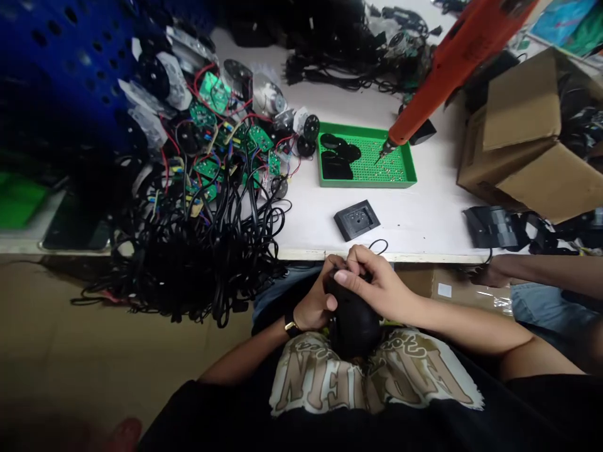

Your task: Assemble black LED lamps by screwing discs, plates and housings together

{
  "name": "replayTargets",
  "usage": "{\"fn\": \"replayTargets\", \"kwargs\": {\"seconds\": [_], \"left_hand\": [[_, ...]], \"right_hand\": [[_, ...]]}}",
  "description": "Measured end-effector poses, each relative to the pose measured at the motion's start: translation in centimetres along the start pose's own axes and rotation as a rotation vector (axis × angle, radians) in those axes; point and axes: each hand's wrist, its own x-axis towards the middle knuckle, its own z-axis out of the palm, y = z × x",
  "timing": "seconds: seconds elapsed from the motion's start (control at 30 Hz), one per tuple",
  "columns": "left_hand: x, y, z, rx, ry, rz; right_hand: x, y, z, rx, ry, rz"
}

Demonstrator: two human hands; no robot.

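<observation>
Two-handed hold on a black housing (355, 323), with the green tray (370, 184) as reference: the housing lies on my side of the tray, beyond the table (414, 213) edge and against my shirt (306, 380), which probably steadies its lower end. My left hand (315, 301) is closed around its left flank, seemingly to brace it; my right hand (377, 282) grips the upper end with bent fingers (whether they pinch some small part there, I cannot tell). Between tray and housing sits a recessed black block (358, 218), within easy reach. An orange screwdriver (438, 81) slants over the tray's right half, its bit above small scattered bits, presumably screws, kept there for ready pickup; black discs (340, 147) occupy the tray's left end. Left of the tray are wired circuit boards (259, 138) and heaped black cables (202, 263); right of it, a cardboard box (522, 107)
</observation>
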Motion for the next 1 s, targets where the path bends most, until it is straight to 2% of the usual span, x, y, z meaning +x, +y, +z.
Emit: {"fn": "replayTargets", "kwargs": {"seconds": [0.2,0.4,0.57,0.8,1.0], "left_hand": [[-0.6,0.0,-0.2,-0.061,0.031,-0.031],[-0.5,0.2,-0.6,-0.042,0.123,0.005],[-0.1,0.9,-0.4,0.053,0.207,0.086],[0.5,1.7,0.2,0.051,0.365,0.153],[1.3,2.9,0.4,-0.109,0.343,0.152]], "right_hand": [[-0.2,-0.2,-0.5,0.091,-0.044,0.054],[0.6,-0.2,-0.9,-0.042,0.013,-0.080],[0.9,-0.1,-0.7,-0.061,0.146,-0.181],[1.5,-1.4,-2.1,0.105,0.185,-0.040],[2.7,-3.7,-5.6,0.267,0.274,0.053]]}}
